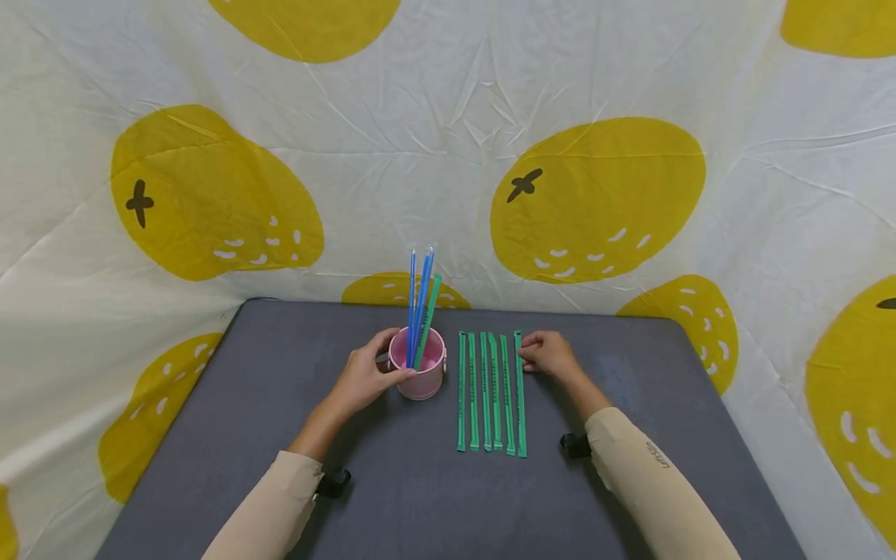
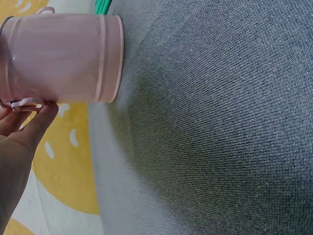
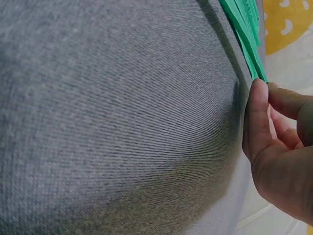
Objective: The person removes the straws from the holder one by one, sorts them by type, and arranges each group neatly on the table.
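Note:
My left hand [image 1: 367,375] holds a small pink bucket [image 1: 422,383], thumb across its front and fingers at its left side. In the left wrist view the bucket [image 2: 63,58] shows its handle mount beside my fingertips. Several blue sticks [image 1: 411,311] in clear wrap and one green paper-wrapped straw [image 1: 429,315] stand inside it, leaning. To its right, several green wrapped straws [image 1: 484,393] lie side by side. With thumb and finger, my right hand [image 1: 551,355] pinches the rightmost green straw [image 1: 520,404] near its far end; the right wrist view shows that straw [image 3: 249,54] meeting the fingertips.
A dark grey table [image 1: 420,505] carries everything. Behind it hangs a white cloth [image 1: 434,93] with large yellow fruit prints, falling against the table's far edge. A dark wrist camera [image 1: 334,482] sits on the left sleeve, another camera [image 1: 575,446] on the right.

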